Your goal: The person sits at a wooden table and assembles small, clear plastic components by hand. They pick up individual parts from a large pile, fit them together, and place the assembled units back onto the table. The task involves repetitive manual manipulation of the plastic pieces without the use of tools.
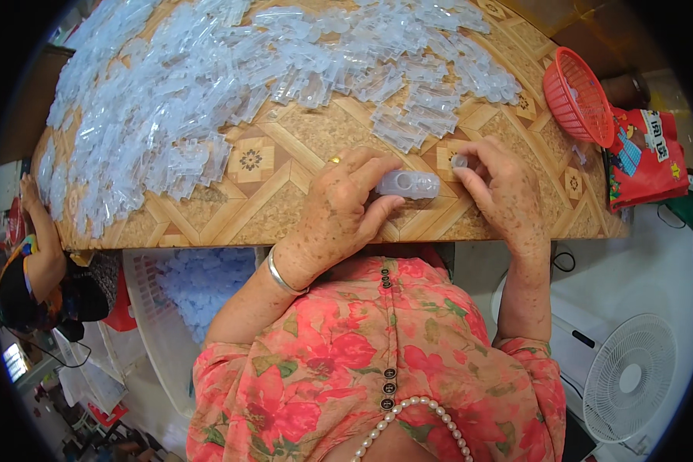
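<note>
My left hand (352, 200) grips a pale, translucent plastic case (408, 184) by its left end, just above the table's near side. A round opening shows in the case's upper face. To the right of it, my right hand (500, 189) pinches a small round clear plastic piece (460, 162) between thumb and forefinger, apart from the case. Beyond both hands a broad heap of flat clear plastic pieces (285, 65) spreads across the wood-patterned table (285, 185).
A red plastic basket (585, 96) sits at the table's right edge, beside a red printed bag (648, 158). Below the table on the left stands a white crate (150, 308) of pale blue pieces. A white fan (630, 377) is at lower right. Another person's arm (42, 223) reaches the table's left edge.
</note>
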`<state>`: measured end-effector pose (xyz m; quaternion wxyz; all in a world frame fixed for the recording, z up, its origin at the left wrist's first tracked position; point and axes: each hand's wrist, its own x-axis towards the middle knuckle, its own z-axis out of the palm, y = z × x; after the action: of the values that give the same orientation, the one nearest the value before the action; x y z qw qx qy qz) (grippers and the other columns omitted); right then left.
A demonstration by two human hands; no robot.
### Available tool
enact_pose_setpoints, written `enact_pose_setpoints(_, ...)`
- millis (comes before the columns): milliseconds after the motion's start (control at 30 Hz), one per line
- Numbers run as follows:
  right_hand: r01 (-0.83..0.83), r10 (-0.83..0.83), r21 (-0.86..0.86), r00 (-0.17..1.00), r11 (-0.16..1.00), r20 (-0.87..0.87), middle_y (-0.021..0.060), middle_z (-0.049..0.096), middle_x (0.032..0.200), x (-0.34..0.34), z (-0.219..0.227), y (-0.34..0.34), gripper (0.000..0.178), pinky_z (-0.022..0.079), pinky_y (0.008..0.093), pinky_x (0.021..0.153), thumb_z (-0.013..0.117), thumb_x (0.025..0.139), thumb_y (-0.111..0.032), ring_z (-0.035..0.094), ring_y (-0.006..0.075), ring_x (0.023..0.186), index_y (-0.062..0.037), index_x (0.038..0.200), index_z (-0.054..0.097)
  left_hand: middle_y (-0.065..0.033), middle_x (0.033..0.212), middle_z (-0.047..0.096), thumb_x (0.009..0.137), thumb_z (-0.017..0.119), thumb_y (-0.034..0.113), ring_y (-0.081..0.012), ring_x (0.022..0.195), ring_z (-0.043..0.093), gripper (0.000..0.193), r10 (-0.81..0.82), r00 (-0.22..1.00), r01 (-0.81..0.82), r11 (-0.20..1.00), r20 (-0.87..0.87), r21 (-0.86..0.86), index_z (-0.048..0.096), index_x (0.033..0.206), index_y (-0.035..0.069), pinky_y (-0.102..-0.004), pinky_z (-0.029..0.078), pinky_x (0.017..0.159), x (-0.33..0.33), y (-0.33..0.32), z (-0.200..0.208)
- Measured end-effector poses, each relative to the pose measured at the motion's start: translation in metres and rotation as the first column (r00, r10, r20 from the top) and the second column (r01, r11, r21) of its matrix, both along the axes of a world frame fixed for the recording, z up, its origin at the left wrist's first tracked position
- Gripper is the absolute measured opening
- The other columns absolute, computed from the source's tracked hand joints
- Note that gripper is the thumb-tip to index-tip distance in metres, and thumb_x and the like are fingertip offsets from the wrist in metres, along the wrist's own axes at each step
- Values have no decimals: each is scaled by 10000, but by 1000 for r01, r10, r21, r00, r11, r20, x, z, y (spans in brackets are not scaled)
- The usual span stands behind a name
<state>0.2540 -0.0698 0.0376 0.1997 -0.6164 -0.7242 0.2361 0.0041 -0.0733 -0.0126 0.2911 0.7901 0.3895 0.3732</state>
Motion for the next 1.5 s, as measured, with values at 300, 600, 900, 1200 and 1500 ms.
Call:
enact_pose_setpoints(300, -324, 349, 368, 937, 872, -2, 116, 695, 1036, -34, -3, -4, 274, 479, 442, 942, 788, 783, -94, 649, 322, 999, -55, 1033, 683, -155, 1078, 689, 798, 806, 86, -342, 957, 665, 386, 31, 998, -33, 999, 53, 30, 679, 1154, 12, -404, 539, 824, 2, 0, -5)
enact_pose_setpoints(600, -382, 390, 263, 921, 886, 23, 108, 671, 978, -43, 2, 4, 237, 484, 443, 903, 774, 786, -85, 645, 330, 946, -47, 989, 658, -150, 1049, 705, 778, 803, 84, -353, 929, 667, 362, 54, 997, -57, 996, 56, 62, 707, 1121, 17, -408, 549, 792, 5, -1, -5)
enact_pose_setpoints(900, -314, 339, 174, 931, 933, -137, 108, 660, 968, -42, -3, 1, 253, 508, 418, 816, 775, 806, -119, 638, 324, 915, -38, 1018, 662, -145, 1065, 693, 776, 807, 95, -351, 936, 661, 411, 29, 999, -30, 999, 41, 44, 684, 1162, 27, -411, 544, 794, 3, 1, -6)
enact_pose_setpoints(1200, -217, 243, 163, 956, 962, -163, 103, 660, 996, -32, 6, 0, 314, 516, 383, 777, 765, 869, -165, 638, 252, 861, -25, 1134, 672, -145, 1199, 660, 866, 793, 151, -246, 814, 708, 456, 73, 997, -72, 994, 4, -81, 629, 1268, 12, -335, 567, 703, -10, -10, 15)
enact_pose_setpoints(1500, -185, 85, -248, 927, 951, -365, 68, 653, 916, -21, -3, 2, 279, 496, 289, 585, 667, 1003, -271, 612, 122, 699, -23, 1130, 648, -66, 1229, 658, 1034, 639, 219, -132, 834, 690, 378, -47, 979, 153, 814, 198, -560, 614, 1356, 23, -272, 590, 666, -5, -1, 24)
